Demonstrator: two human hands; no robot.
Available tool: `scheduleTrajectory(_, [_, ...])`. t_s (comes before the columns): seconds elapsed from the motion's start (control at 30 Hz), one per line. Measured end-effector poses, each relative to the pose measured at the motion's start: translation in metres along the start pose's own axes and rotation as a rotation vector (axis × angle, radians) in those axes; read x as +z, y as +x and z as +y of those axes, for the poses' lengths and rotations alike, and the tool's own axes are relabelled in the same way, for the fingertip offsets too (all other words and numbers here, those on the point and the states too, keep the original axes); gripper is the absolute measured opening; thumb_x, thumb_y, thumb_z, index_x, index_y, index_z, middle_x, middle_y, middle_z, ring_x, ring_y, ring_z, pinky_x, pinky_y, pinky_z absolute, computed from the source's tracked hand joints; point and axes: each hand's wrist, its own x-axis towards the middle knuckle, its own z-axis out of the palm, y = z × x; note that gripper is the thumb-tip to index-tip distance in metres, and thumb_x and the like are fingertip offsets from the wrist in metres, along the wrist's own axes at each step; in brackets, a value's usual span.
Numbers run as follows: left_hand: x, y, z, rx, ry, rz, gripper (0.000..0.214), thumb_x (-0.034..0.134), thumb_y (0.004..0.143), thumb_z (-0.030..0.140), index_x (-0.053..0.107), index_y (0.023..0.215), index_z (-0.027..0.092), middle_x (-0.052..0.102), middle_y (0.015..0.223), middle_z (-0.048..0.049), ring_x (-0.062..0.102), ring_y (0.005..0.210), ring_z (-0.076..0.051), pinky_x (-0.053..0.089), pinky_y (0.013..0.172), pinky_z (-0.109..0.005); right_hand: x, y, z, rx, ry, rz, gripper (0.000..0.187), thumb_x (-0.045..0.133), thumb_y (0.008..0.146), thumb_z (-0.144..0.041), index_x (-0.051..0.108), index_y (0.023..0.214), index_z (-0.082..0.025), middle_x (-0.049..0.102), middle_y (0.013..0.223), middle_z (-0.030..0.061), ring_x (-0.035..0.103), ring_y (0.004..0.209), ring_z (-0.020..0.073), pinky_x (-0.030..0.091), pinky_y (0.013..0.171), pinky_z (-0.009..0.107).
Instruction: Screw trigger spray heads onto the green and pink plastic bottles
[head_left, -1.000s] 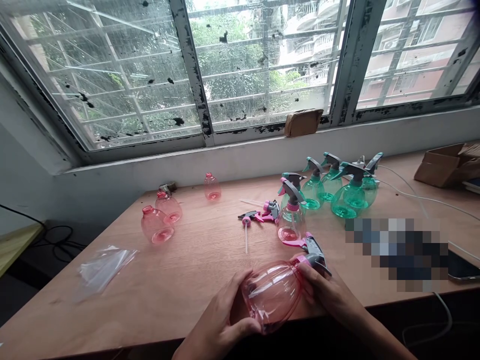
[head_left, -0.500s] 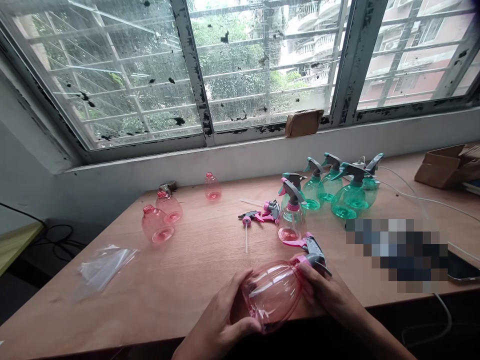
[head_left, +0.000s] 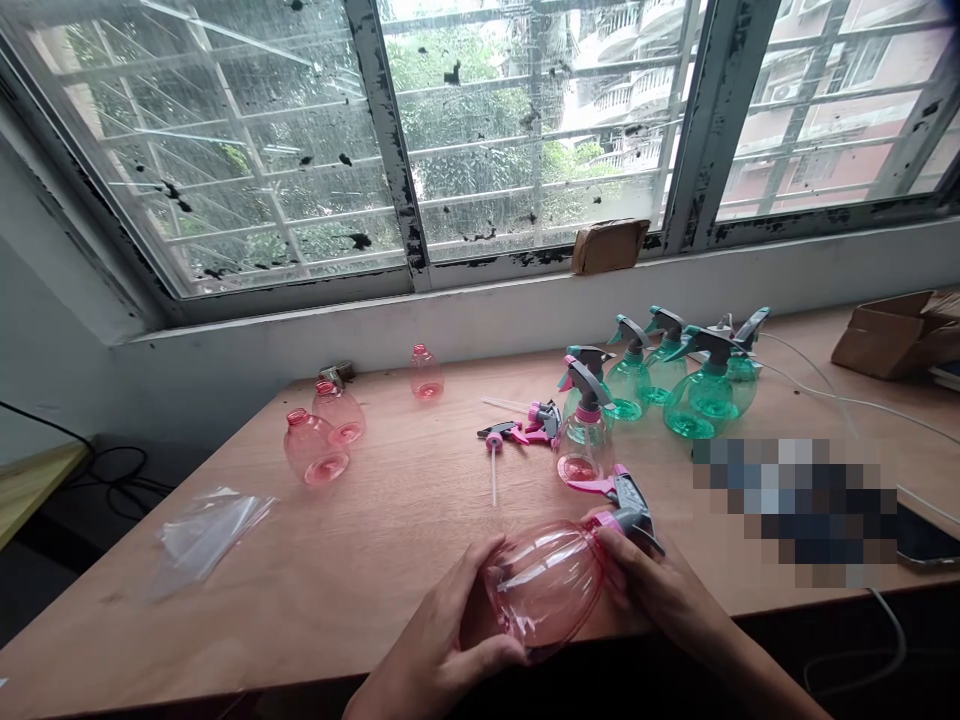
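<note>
A pink see-through spray bottle (head_left: 544,585) lies on its side at the near edge of the wooden table (head_left: 375,540). My left hand (head_left: 439,650) is wrapped round its base. My right hand (head_left: 649,585) grips its neck, where the pink and grey trigger head (head_left: 622,505) sits. Just behind stands a finished pink spray bottle (head_left: 581,435). Loose pink and grey trigger heads (head_left: 521,430) lie beside it, one with a white dip tube.
Several green spray bottles (head_left: 679,375) stand at the back right. Three headless pink bottles (head_left: 315,450) lie at the left and by the wall. A clear plastic bag (head_left: 202,535) lies near left. A cardboard box (head_left: 892,330), white cables and a phone (head_left: 926,540) are at the right.
</note>
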Motion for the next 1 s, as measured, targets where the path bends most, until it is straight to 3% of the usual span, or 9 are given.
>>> scheduleTrajectory(0.13, [0.001,0.001,-0.001,0.034,-0.037,-0.010,0.084,0.081,0.087,0.057,0.044,0.158,0.032,0.049,0.164,-0.0095,0.046,0.149,-0.037,0.033,0.128,-0.048,0.001,0.000,0.000,0.007,-0.006,-0.008,0.045,0.076,0.087,-0.063,0.067,0.085,-0.019,0.056,0.055,-0.0051,0.048,0.047,0.0130,0.039,0.049,0.027])
scheduleTrajectory(0.23, [0.002,0.001,-0.003,0.054,-0.041,0.005,0.084,0.084,0.086,0.054,0.044,0.157,0.033,0.047,0.164,-0.0093,0.043,0.151,-0.038,0.032,0.128,-0.050,0.001,0.001,-0.001,-0.005,-0.011,-0.009,0.047,0.075,0.088,-0.063,0.064,0.073,-0.020,0.056,0.054,-0.0044,0.048,0.047,0.0128,0.039,0.050,0.027])
scheduleTrajectory(0.4, [0.003,0.002,-0.006,0.084,-0.016,0.047,0.086,0.091,0.083,0.038,0.045,0.156,0.037,0.041,0.168,-0.0068,0.034,0.156,-0.036,0.027,0.131,-0.050,0.002,0.001,-0.002,0.007,0.008,-0.021,0.051,0.076,0.088,-0.063,0.059,0.067,-0.020,0.057,0.054,-0.0041,0.050,0.046,0.0115,0.038,0.048,0.026])
scheduleTrajectory(0.6, [0.005,0.001,-0.011,0.058,-0.026,0.032,0.102,0.091,0.083,0.024,0.029,0.163,0.041,0.038,0.170,-0.0063,0.039,0.155,-0.033,0.029,0.131,-0.050,0.004,0.000,-0.002,-0.007,0.023,-0.009,0.045,0.077,0.088,-0.060,0.062,0.075,-0.020,0.057,0.054,-0.0045,0.049,0.046,0.0117,0.039,0.047,0.026])
scheduleTrajectory(0.73, [0.004,0.001,-0.009,0.070,0.049,0.037,0.106,0.092,0.081,0.023,0.027,0.163,0.042,0.036,0.171,-0.0047,0.035,0.157,-0.033,0.022,0.133,-0.050,0.004,0.000,-0.002,-0.006,0.015,-0.013,0.045,0.077,0.088,-0.060,0.061,0.074,-0.021,0.058,0.055,-0.0040,0.050,0.045,0.0119,0.040,0.046,0.026])
scheduleTrajectory(1.0, [0.003,-0.001,-0.012,0.115,0.165,0.015,0.111,0.091,0.084,0.025,0.018,0.163,0.051,0.029,0.175,0.0001,0.029,0.160,-0.033,0.022,0.133,-0.054,0.003,-0.002,-0.007,0.015,-0.012,-0.055,0.046,0.074,0.090,-0.062,0.063,0.078,-0.019,0.057,0.057,-0.0046,0.050,0.047,0.0114,0.039,0.048,0.025])
